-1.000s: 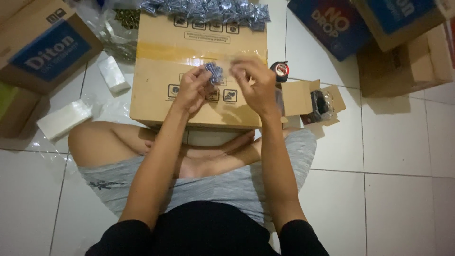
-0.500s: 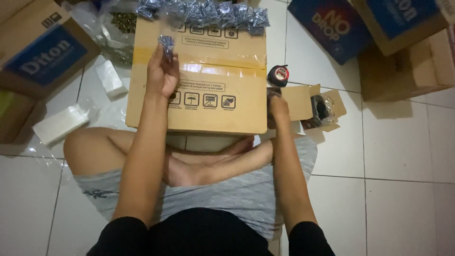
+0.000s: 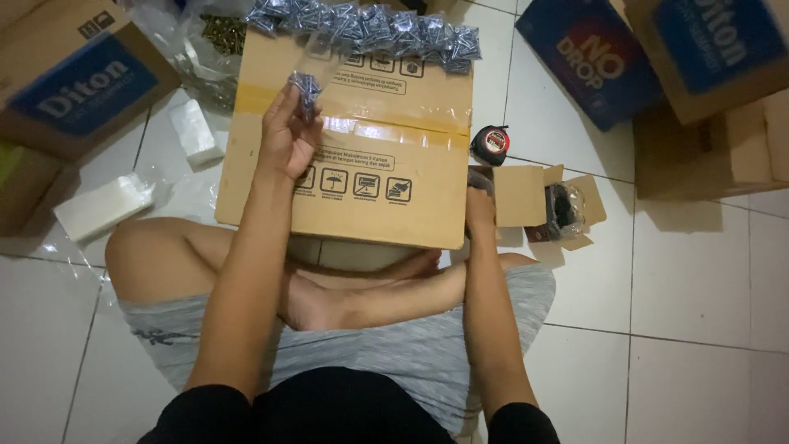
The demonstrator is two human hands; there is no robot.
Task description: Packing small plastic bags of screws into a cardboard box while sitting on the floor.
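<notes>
Pinching screw packet — left hand raised

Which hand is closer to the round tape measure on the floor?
The right hand. It sits just below the tape measure, beside the big box. The left hand is across the box, holding a small bag.

Tape measure, blue-labelled cartons

Dim indoor light, soft shadows, slight blur.
</notes>
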